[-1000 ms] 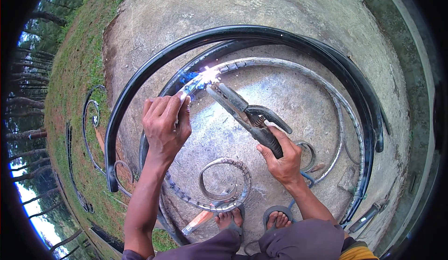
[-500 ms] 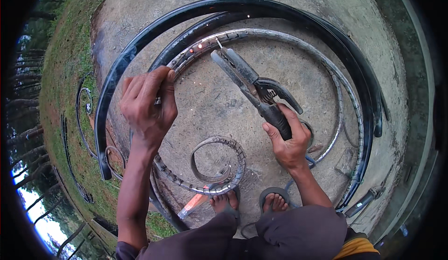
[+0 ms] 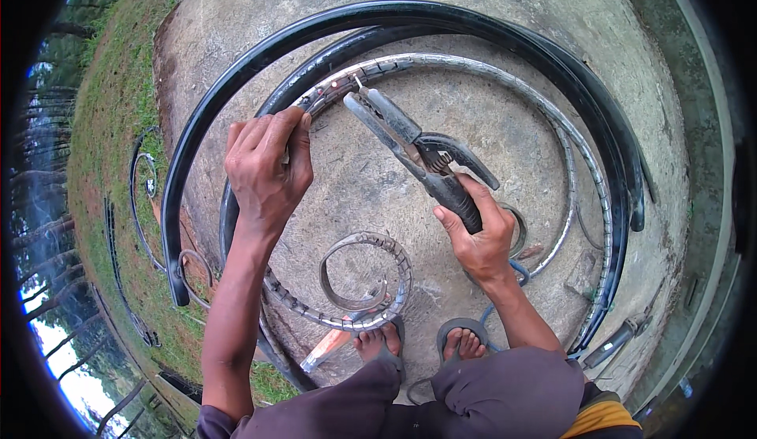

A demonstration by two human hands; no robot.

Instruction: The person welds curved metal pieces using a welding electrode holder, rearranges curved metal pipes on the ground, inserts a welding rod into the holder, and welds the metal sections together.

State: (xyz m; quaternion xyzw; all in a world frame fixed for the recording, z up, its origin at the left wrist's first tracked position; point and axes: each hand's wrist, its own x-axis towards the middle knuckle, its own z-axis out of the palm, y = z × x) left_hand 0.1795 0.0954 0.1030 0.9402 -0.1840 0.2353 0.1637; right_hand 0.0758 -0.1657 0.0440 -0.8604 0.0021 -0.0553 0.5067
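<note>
My right hand grips the black handle of a welding electrode holder, its jaws pointing up and left. A short, pale electrode stub sticks out of the jaws, its tip close to the metal hoop. The hoop is a long curved silver strip with short dark crosspieces along it, spiralling into a small coil near my feet. Small red glowing spots show on its upper left part. My left hand is closed in a pinch beside those spots; whatever its fingers hold is hidden.
Thick black curved tubes lie around the hoop on the concrete slab. A blue cable runs near my right foot. A dark-handled tool lies at the lower right. Grass with more curved strips borders the left side.
My left hand has shifted right along the hoop. The electrode holder has moved slightly left, its stub still near the hoop. The glowing spots look dimmer and the flying sparks are gone.
</note>
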